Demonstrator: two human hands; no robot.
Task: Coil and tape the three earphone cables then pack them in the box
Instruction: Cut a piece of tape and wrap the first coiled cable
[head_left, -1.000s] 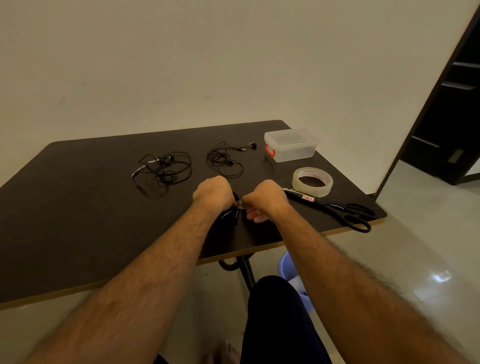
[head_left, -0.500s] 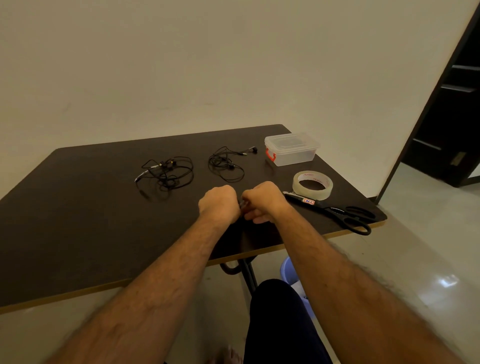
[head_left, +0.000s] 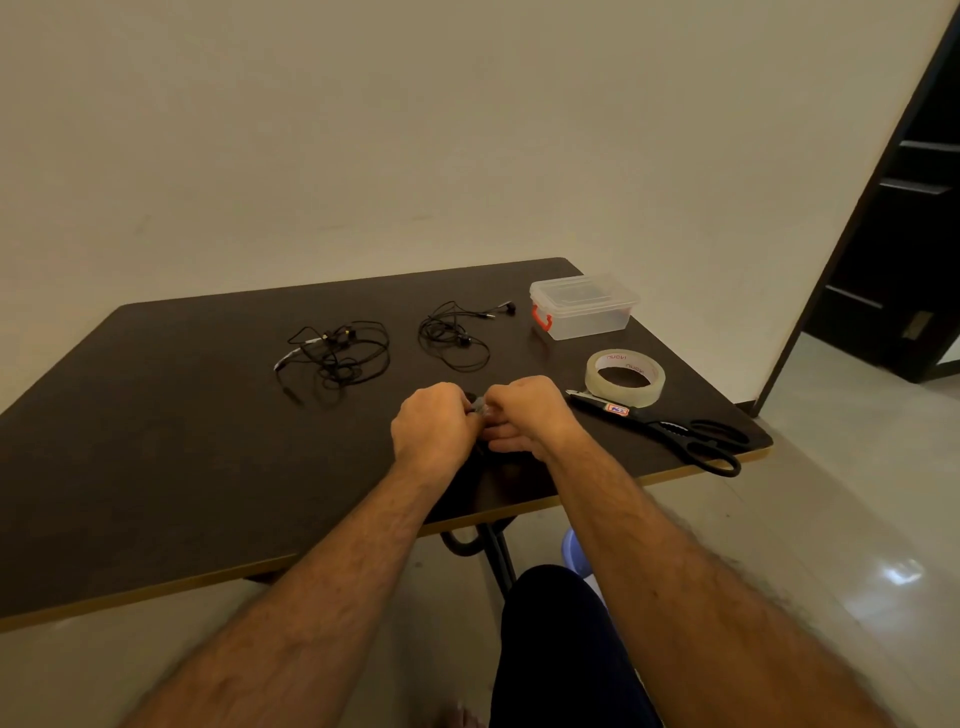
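Note:
My left hand (head_left: 434, 426) and my right hand (head_left: 524, 413) meet over the near middle of the dark table (head_left: 156, 467), both closed on a coiled black earphone cable (head_left: 477, 405) that is mostly hidden between them. Two loose black earphone cables lie further back: a tangled one (head_left: 337, 358) at the left and a smaller one (head_left: 454, 332) at the centre. A clear plastic box (head_left: 584, 306) with its lid on and a red latch stands at the back right. A roll of clear tape (head_left: 625, 376) lies in front of the box.
Black scissors (head_left: 675, 431) lie near the table's right front corner, just right of my right hand. The table edge runs close below my wrists. A dark doorway (head_left: 893, 234) opens at the right, and a pale blue stool (head_left: 571, 545) stands under the table.
Both hands stayed together on the coiled cable, the left hand closing in tighter against the right; the cable shows less now. The view shifted slightly.

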